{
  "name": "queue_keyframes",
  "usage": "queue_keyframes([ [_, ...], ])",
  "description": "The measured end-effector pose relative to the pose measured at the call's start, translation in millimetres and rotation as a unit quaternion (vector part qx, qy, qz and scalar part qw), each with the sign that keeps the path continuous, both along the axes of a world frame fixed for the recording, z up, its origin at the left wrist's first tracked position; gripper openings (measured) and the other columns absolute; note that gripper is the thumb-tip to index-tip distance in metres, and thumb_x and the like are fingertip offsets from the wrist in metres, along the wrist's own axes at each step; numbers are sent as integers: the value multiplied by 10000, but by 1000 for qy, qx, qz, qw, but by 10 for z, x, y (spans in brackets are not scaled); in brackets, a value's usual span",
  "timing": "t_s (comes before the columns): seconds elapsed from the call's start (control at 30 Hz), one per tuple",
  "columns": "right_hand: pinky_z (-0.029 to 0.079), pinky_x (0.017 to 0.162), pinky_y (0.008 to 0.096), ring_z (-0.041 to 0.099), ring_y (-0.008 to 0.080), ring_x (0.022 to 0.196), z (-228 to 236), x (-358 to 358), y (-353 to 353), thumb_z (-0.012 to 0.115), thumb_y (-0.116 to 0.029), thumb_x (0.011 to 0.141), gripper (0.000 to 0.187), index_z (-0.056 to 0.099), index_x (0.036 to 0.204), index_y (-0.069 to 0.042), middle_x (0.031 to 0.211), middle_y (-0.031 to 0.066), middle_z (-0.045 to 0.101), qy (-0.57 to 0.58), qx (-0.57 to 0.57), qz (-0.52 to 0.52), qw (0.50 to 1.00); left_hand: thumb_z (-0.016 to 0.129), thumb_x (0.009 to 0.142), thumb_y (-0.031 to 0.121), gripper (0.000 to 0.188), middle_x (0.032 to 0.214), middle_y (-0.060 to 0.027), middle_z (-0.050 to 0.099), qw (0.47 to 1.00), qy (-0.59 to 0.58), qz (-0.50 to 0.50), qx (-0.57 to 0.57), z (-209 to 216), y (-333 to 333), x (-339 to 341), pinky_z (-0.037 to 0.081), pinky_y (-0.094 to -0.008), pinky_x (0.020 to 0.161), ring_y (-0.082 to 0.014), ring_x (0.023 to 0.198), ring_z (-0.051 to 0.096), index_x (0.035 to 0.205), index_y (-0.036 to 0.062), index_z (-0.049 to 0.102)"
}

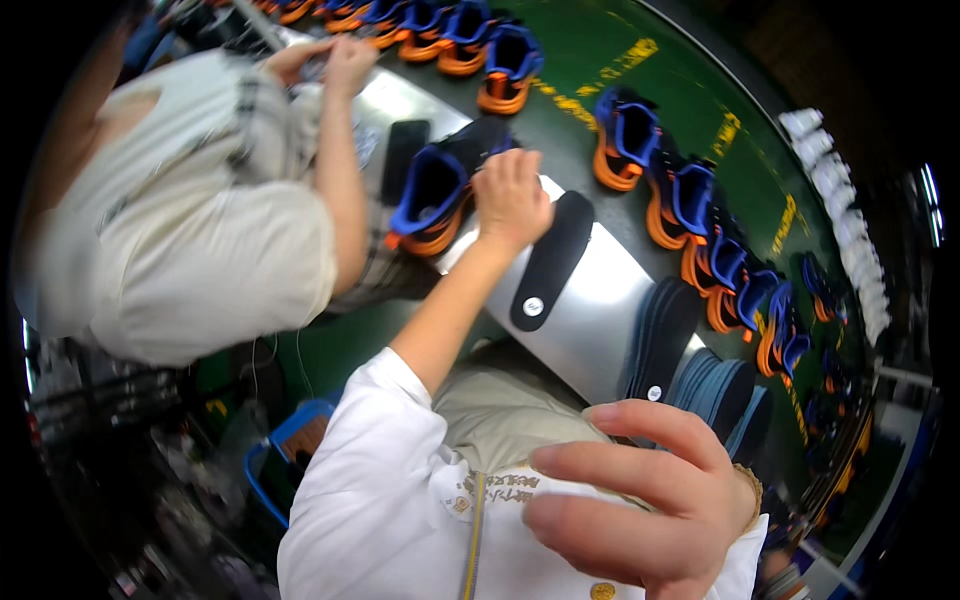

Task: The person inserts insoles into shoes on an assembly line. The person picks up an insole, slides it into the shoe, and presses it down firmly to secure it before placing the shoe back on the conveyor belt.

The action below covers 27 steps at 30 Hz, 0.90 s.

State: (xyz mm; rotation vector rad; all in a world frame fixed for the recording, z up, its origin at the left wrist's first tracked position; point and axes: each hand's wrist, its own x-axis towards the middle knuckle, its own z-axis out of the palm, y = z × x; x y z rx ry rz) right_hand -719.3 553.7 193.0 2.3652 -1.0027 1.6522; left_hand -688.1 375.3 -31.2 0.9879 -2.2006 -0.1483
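My left hand (pixel 512 200) reaches over the metal bench and is closed against the side of a black sneaker (pixel 432 190) with blue lining and orange sole. Its fingertips are partly hidden along the shoe. Close to the camera, my right hand (pixel 650 490) is raised before my chest with bent, parted fingers and nothing visible in them. A single black insole (pixel 555 260) with a round white sticker lies on the bench just right of my left hand. Stacked insoles (pixel 662 340), black on top with blue-grey edges, lie beyond my right hand.
A co-worker (pixel 190 220) sits at the left, both hands (pixel 345 65) together over the bench (pixel 610 300). A dark phone (pixel 405 150) lies beside the sneaker. Rows of similar sneakers (pixel 690 200) line the far side. A blue-framed stool (pixel 300 430) stands lower left.
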Motion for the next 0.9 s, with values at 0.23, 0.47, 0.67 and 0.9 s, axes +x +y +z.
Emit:
queue_keyframes([
  [0.23,459,779,411,612,260,806,114,695,11,715,-63,617,342,574,921,-127,924,96,610,34,224,192,955,500,737,44,348,949,-128,511,983,115,-78,123,28,994,1581,380,-366,700,-308,830,503,1083,49,462],
  [0.47,449,776,374,558,365,911,-1342,560,419,661,-111,729,491,476,1165,21,988,221,576,250,551,137,784,565,765,126,173,848,-124,571,882,43,331,332,-756,3389,3401,449,-386,659,-300,776,566,924,58,560],
  [0.67,436,797,416,545,386,920,-2022,384,1232,585,-181,780,446,468,1170,2,1016,240,561,277,697,298,591,456,815,477,398,1133,-105,550,504,151,745,410,-1136,5066,4559,365,-495,904,-319,1075,490,1039,186,612],
  [0.9,442,823,369,552,347,970,-1644,735,1060,610,-139,773,424,498,1150,20,1024,227,568,272,634,181,700,454,800,561,645,1404,-59,294,433,173,767,442,-1400,4841,5739,152,-609,996,-302,1321,167,1316,181,384],
])
